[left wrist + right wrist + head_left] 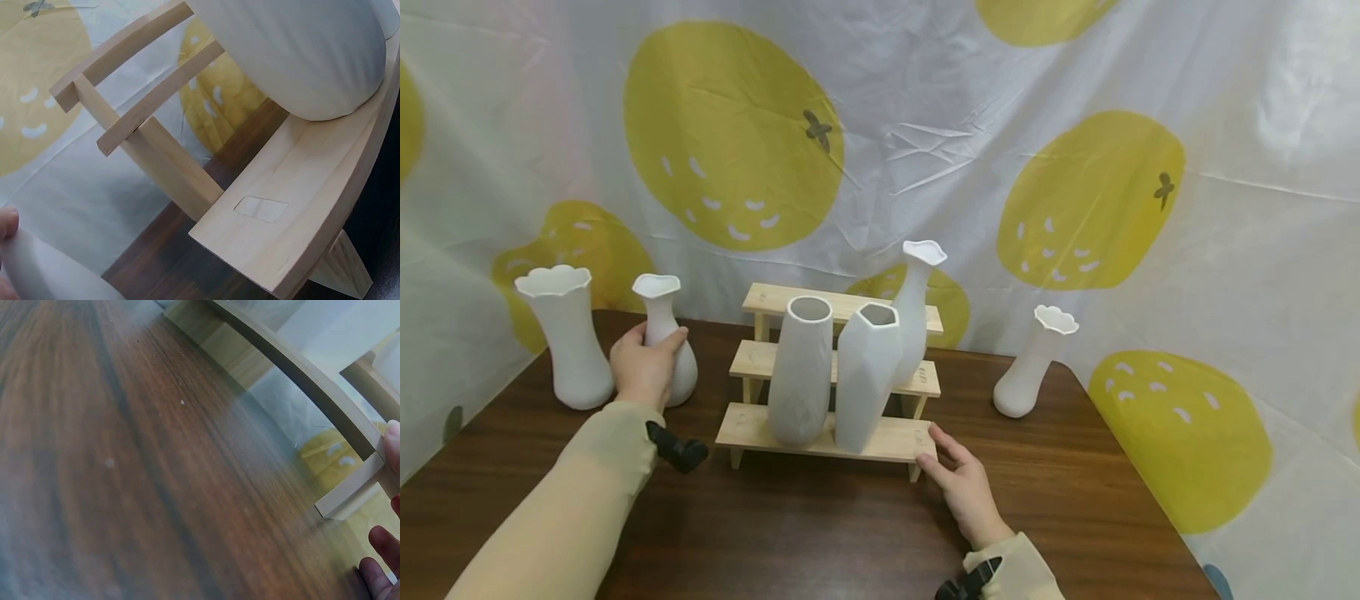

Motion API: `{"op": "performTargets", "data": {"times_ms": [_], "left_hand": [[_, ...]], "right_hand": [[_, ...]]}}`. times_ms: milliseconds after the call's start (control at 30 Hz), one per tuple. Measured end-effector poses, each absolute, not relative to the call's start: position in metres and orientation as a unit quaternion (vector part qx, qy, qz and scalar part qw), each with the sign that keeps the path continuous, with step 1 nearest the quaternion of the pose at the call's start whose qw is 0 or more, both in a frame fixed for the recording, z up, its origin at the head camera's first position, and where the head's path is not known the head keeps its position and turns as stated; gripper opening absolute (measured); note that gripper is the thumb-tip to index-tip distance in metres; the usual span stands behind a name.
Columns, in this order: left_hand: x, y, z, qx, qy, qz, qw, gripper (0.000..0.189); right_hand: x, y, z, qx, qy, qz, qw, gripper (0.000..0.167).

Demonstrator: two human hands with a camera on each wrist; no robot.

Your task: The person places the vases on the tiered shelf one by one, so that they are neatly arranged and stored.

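Note:
My left hand [643, 367] grips a white vase [682, 375] with a narrow neck and wavy rim, at the left of a three-step wooden stand [745, 421]. In the left wrist view a fingertip [7, 222] lies against that vase [50, 269]. My right hand [964, 492] holds the right end of the stand's lowest step, thumb at the front edge and a finger at the far corner. On this step stand a rounded vase [800, 383] and a faceted vase [867, 375]. Behind them a slender vase [912, 312] rises from the middle step.
A wide vase [571, 350] with a scalloped rim stands left of the gripped vase. Another scalloped vase [1033, 367] stands toward the table's right back corner. The dark wooden table [760, 533] meets a hanging cloth [917, 125] with yellow fruit prints at its back.

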State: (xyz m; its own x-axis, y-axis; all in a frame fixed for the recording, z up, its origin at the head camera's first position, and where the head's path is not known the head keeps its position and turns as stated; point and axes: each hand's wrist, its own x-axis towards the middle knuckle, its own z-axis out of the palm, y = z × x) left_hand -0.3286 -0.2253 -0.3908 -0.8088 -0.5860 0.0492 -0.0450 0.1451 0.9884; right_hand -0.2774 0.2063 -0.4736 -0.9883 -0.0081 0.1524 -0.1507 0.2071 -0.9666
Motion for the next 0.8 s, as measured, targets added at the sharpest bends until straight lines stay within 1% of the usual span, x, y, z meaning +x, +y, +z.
{"op": "performTargets", "data": {"times_ms": [167,367,600,800], "left_hand": [[-0.327,-0.227,-0.390,0.213,-0.739,-0.600,0.220,0.061],[-0.323,-0.229,-0.387,0.199,-0.760,-0.582,0.210,0.062],[-0.317,-0.229,-0.376,0.183,-0.782,-0.560,0.205,0.061],[-0.312,-0.227,-0.361,0.179,-0.792,-0.550,0.195,0.067]], "right_hand": [[-0.277,0.206,-0.474,0.053,-0.772,0.630,0.061,0.056],[-0.278,0.206,-0.475,0.053,-0.774,0.628,0.061,0.056],[-0.279,0.207,-0.476,0.051,-0.773,0.629,0.060,0.056],[-0.279,0.207,-0.475,0.051,-0.770,0.633,0.058,0.056]]}}
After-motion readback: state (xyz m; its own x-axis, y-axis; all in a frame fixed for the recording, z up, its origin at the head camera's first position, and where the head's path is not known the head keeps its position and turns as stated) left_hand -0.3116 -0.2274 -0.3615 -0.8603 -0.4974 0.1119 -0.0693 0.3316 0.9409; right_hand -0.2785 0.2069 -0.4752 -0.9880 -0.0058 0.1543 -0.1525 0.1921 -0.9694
